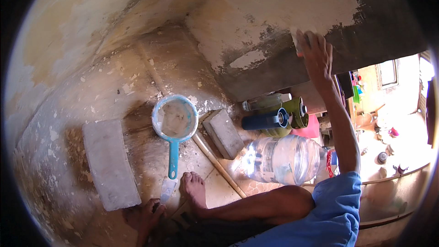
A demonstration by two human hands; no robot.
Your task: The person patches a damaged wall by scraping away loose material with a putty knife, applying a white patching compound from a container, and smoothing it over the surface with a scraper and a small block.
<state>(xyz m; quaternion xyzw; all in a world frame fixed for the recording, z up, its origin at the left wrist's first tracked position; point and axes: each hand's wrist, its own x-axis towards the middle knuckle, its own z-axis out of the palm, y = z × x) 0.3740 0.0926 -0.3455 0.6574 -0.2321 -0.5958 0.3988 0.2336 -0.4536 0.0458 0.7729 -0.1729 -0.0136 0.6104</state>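
Observation:
High on the right, my right hand point(315, 55) presses against the dark wall point(384, 27). Its fingers close on a thin pale scraper point(294, 39), partly hidden and blurred. Pale plaster point(292, 4) covers the wall just above. Low down, my left hand point(147, 216) grips a putty knife point(168, 189) with its blade pointing up, the handle hidden by the fingers. Beyond the blade stands a turquoise-handled dipper point(173, 160) holding whitish paste point(174, 118). A long grey block point(112, 164) lies beside my left hand.
A shorter grey block point(224, 133) and a bamboo pole point(219, 167) lie right of the dipper. Farther right are a blue bottle point(260, 121), a green bottle point(297, 112) and a large clear water jug point(283, 159). My bare foot point(195, 190) rests near the knife.

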